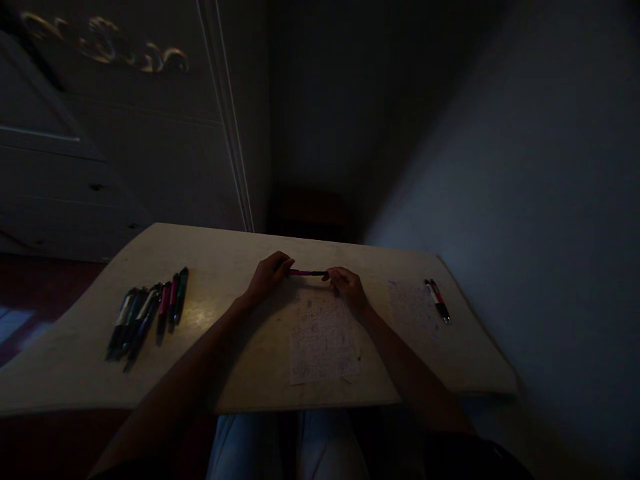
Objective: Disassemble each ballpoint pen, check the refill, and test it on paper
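Note:
A pink and black pen [307, 273] lies crosswise between my two hands, above the far half of the table. My left hand [271, 272] is closed on its pink end. The fingers of my right hand [346, 285] pinch the black end. Just below the pen, a sheet covered with fine marks [323, 340] rests on the table in front of me. Whether the two pen parts are joined in the middle cannot be made out in this dim light.
Several pens [145, 313] in dark, white and pink lie at the left of the pale table [240, 373]. Two pens [437, 301] lie at the right, beside a second marked sheet [411, 308]. A cabinet [150, 153] stands behind on the left; a wall [540, 200] borders the right.

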`<action>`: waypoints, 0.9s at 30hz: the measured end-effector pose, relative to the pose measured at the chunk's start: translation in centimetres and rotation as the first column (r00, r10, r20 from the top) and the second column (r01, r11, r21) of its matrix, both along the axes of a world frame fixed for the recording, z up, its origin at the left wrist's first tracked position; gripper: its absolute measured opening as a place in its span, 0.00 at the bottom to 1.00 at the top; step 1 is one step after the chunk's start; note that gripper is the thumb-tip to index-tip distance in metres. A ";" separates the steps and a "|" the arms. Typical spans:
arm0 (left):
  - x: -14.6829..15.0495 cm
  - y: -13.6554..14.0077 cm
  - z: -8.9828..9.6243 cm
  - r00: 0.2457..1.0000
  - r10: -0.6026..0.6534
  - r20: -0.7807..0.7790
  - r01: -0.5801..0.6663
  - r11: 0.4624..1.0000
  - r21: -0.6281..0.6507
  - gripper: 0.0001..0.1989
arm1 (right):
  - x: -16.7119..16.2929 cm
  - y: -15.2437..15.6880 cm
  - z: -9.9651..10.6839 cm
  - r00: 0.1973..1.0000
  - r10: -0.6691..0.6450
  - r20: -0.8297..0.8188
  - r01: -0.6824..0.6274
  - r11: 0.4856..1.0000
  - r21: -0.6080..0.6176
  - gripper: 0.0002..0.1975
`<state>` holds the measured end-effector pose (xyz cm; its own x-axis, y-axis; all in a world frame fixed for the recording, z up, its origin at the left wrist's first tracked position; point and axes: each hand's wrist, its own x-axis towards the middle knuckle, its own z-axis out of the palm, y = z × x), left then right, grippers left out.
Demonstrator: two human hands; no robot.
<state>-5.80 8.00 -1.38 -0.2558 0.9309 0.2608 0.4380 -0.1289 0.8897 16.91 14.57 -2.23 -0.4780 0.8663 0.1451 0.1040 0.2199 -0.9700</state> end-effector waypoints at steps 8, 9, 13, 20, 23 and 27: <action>-0.3 -0.2 -0.1 0.991 -0.057 0.119 0.066 0.995 -0.079 0.23 | 0.3 0.2 -0.1 1.000 0.021 0.019 -0.020 1.000 -0.012 0.23; -0.3 -0.2 -0.1 0.986 -0.081 0.143 0.093 0.992 -0.080 0.23 | 0.4 0.3 -0.1 1.000 -0.003 0.015 0.003 1.000 -0.004 0.23; -0.4 0.0 -0.4 0.971 -0.167 0.172 0.178 0.983 -0.050 0.27 | 0.7 0.8 0.1 0.995 -0.101 0.018 0.100 0.994 0.038 0.25; -0.5 0.1 -0.7 0.960 -0.186 0.211 0.199 0.979 -0.046 0.23 | 0.9 1.1 0.2 0.994 -0.104 -0.023 0.105 0.992 0.068 0.25; -0.7 0.0 -0.7 0.963 -0.162 0.215 0.177 0.983 -0.054 0.27 | 0.9 1.2 0.0 0.996 -0.084 -0.025 0.086 0.994 0.071 0.21; -1.0 0.0 -0.5 0.970 -0.101 0.221 0.118 0.991 -0.062 0.31 | 0.7 1.4 -0.6 0.998 -0.055 -0.038 0.058 0.993 0.103 0.17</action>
